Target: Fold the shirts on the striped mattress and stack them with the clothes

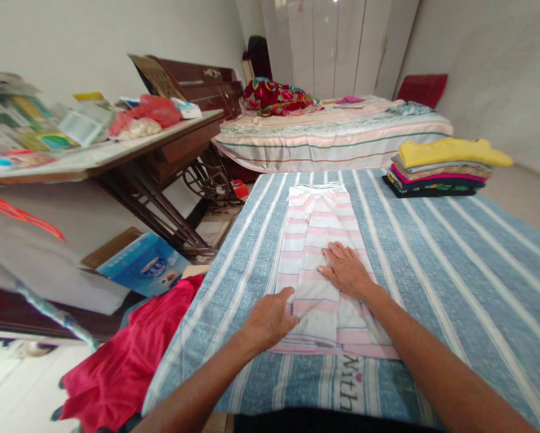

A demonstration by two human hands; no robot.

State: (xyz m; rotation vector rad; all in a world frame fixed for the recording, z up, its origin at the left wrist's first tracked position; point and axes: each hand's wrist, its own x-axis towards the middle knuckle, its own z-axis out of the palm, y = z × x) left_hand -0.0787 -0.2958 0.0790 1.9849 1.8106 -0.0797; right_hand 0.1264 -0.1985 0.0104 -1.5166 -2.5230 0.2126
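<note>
A pink-and-white striped garment (317, 264) lies lengthwise, its sides folded inward, on the blue striped cloth (252, 240). Its far end is gathered like a waistband. My right hand (344, 269) rests flat on the garment's right half, fingers spread. Along the left edge, my left hand (270, 317) touches the fabric with the thumb stretched away from the fingers. Some left fingertips are hidden, but no cloth shows pinched between them.
Several folded clothes, topped by a yellow one (450, 153), are stacked at the far right. Behind is a bed (333, 144) with a red floral blanket (279, 96). A cluttered sewing-machine table (162, 141) stands left, above a blue box (146, 264). Red cloth (135, 361) hangs nearby.
</note>
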